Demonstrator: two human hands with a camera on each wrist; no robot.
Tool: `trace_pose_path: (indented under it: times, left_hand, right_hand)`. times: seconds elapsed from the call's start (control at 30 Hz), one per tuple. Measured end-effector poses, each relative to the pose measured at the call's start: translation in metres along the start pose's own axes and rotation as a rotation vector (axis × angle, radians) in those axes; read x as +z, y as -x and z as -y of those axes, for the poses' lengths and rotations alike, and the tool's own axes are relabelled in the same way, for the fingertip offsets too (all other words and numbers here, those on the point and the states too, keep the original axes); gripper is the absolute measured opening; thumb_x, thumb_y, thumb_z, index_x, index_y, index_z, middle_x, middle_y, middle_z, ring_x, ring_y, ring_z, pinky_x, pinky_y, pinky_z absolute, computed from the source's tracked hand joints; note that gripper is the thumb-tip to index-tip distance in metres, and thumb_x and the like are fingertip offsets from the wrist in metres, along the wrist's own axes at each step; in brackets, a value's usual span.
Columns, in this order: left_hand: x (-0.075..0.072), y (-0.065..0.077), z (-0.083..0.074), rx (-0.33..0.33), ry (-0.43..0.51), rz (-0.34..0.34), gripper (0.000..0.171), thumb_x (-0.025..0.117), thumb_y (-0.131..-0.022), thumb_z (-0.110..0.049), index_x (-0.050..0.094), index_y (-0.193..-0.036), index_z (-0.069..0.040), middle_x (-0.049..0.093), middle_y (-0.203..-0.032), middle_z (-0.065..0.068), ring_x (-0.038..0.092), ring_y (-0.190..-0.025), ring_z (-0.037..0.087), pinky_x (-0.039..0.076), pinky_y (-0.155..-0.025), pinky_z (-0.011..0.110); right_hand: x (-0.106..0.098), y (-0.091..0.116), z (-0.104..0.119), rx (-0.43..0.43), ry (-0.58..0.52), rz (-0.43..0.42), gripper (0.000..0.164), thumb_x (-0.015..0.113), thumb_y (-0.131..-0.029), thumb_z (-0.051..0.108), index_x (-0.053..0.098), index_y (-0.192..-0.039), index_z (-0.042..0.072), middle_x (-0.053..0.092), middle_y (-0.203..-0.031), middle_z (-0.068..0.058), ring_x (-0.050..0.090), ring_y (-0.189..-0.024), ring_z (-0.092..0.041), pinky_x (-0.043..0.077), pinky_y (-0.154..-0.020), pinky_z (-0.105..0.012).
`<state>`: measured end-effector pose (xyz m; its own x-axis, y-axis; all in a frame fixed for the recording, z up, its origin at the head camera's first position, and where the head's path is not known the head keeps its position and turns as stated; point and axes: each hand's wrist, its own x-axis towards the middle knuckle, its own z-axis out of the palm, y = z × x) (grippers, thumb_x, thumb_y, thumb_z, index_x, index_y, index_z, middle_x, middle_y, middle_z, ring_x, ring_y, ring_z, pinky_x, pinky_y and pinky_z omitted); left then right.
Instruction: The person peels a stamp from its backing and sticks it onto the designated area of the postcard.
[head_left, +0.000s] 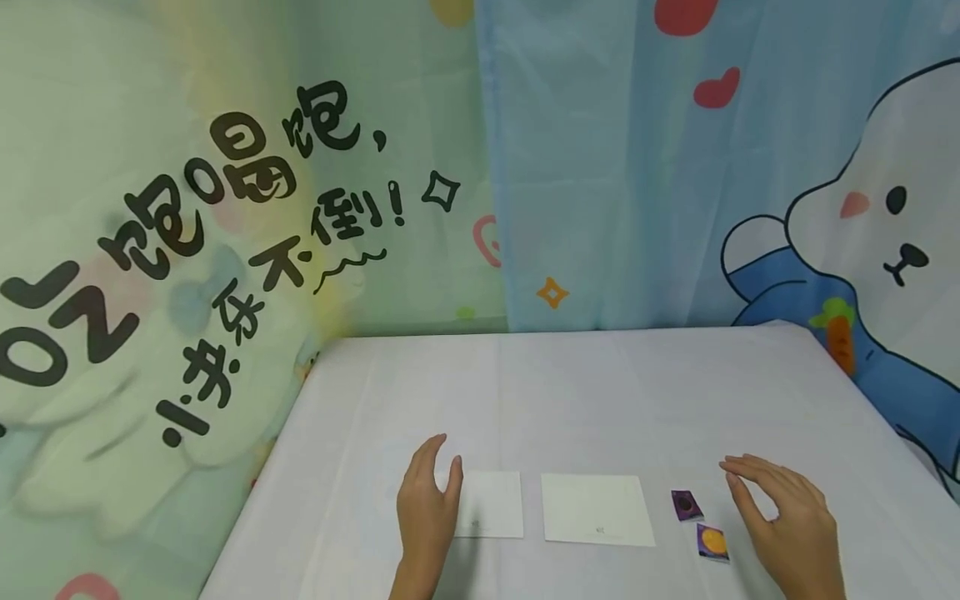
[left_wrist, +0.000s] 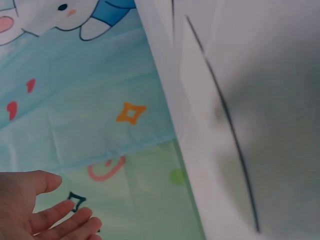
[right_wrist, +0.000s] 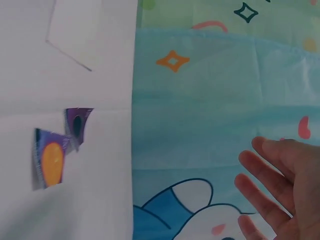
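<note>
My left hand (head_left: 429, 504) hovers over the left part of a white rectangular card (head_left: 495, 500), thumb and fingers apart and holding nothing. A second white card (head_left: 597, 508) lies just to its right; both carry a tiny mark near the front edge. Farther right are two small purple pieces like stickers or packets: one with a dark round spot (head_left: 686, 505), and nearer me one with an orange circle (head_left: 712, 542). In the right wrist view their edges curl up. Beside them is my right hand (head_left: 791, 525), fingers gently bent, with nothing in its grasp.
A white cloth (head_left: 570, 400) covers the table. Behind and to the left hang printed curtains, a green one (head_left: 405, 283) with dark lettering and a blue one (head_left: 600, 208) with a cartoon animal.
</note>
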<state>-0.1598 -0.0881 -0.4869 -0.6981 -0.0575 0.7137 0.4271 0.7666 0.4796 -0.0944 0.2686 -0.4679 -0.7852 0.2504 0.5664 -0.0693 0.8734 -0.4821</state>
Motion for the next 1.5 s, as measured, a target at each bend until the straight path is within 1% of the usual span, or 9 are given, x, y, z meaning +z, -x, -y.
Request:
trace_pose_path:
  times: [0.23,0.47,0.63,0.73,0.9,1.1,1.2,1.37,1.5]
  left_hand:
    - [0.001,0.014,0.012,-0.047,-0.001,0.035,0.032,0.072,-0.078,-0.006,0.061,-0.106,0.005,0.064,-0.105,0.017,0.062,-0.097,0.031,0.052,-0.077,0.038]
    - [0.001,0.022,0.022,-0.072,0.016,0.089,0.031,0.072,-0.078,-0.006,0.062,-0.105,0.004,0.064,-0.106,0.017,0.062,-0.097,0.031,0.051,-0.078,0.039]
    - [0.003,0.024,0.029,-0.097,0.05,0.127,0.031,0.073,-0.078,-0.006,0.063,-0.106,0.003,0.064,-0.106,0.016,0.061,-0.099,0.03,0.05,-0.08,0.039]
    - [0.005,0.025,0.034,-0.11,0.063,0.137,0.03,0.073,-0.078,-0.005,0.063,-0.105,0.003,0.065,-0.105,0.016,0.061,-0.099,0.031,0.05,-0.081,0.04]
    - [0.007,0.03,0.041,-0.156,0.064,0.18,0.032,0.073,-0.078,-0.01,0.063,-0.107,0.001,0.064,-0.107,0.015,0.061,-0.1,0.031,0.049,-0.083,0.04]
    - [0.011,0.039,0.053,-0.14,0.111,0.234,0.039,0.076,-0.075,-0.012,0.063,-0.11,-0.001,0.063,-0.11,0.016,0.059,-0.104,0.032,0.047,-0.085,0.042]
    - [0.012,0.045,0.058,-0.139,0.117,0.284,0.046,0.078,-0.073,-0.015,0.061,-0.114,-0.002,0.061,-0.115,0.017,0.056,-0.109,0.032,0.045,-0.089,0.042]
    - [0.013,0.051,0.066,-0.122,0.123,0.379,0.057,0.077,-0.072,-0.021,0.057,-0.122,-0.002,0.057,-0.122,0.017,0.048,-0.118,0.035,0.04,-0.093,0.045]
    - [0.014,0.053,0.07,-0.109,0.125,0.441,0.062,0.076,-0.072,-0.023,0.054,-0.125,-0.001,0.053,-0.126,0.019,0.045,-0.12,0.038,0.037,-0.095,0.049]
  right_hand:
    - [-0.005,0.013,-0.013,0.07,0.005,-0.014,0.024,0.071,-0.074,-0.006,0.067,-0.098,-0.005,0.064,-0.101,-0.025,0.055,-0.096,-0.042,0.029,-0.099,-0.056]
    - [0.002,0.031,-0.026,0.207,0.054,0.048,0.023,0.07,-0.078,0.001,0.067,-0.1,-0.004,0.063,-0.103,-0.025,0.054,-0.098,-0.044,0.032,-0.095,-0.059]
    - [0.011,0.044,-0.035,0.311,0.039,0.085,0.021,0.069,-0.081,0.006,0.067,-0.101,-0.001,0.065,-0.102,-0.022,0.055,-0.099,-0.042,0.037,-0.09,-0.057]
    - [0.016,0.05,-0.038,0.353,0.027,0.105,0.02,0.069,-0.082,0.008,0.068,-0.101,-0.001,0.065,-0.101,-0.021,0.056,-0.099,-0.041,0.041,-0.084,-0.056]
    - [0.023,0.058,-0.045,0.417,0.02,0.156,0.021,0.066,-0.085,0.013,0.067,-0.102,0.0,0.064,-0.104,-0.021,0.055,-0.102,-0.042,0.044,-0.081,-0.056]
    - [0.026,0.068,-0.053,0.521,-0.089,0.272,0.031,0.059,-0.091,0.026,0.065,-0.11,0.003,0.06,-0.116,-0.02,0.05,-0.111,-0.042,0.039,-0.086,-0.059]
    - [0.027,0.073,-0.057,0.531,-0.123,0.347,0.037,0.059,-0.09,0.033,0.063,-0.113,0.004,0.058,-0.121,-0.018,0.048,-0.113,-0.042,0.039,-0.086,-0.06]
    - [0.027,0.076,-0.06,0.467,-0.156,0.424,0.051,0.061,-0.086,0.046,0.062,-0.118,0.006,0.055,-0.125,-0.019,0.046,-0.115,-0.042,0.039,-0.085,-0.06]
    - [0.027,0.073,-0.063,0.412,-0.127,0.493,0.058,0.06,-0.084,0.05,0.06,-0.12,0.004,0.051,-0.127,-0.022,0.042,-0.117,-0.043,0.035,-0.085,-0.064]
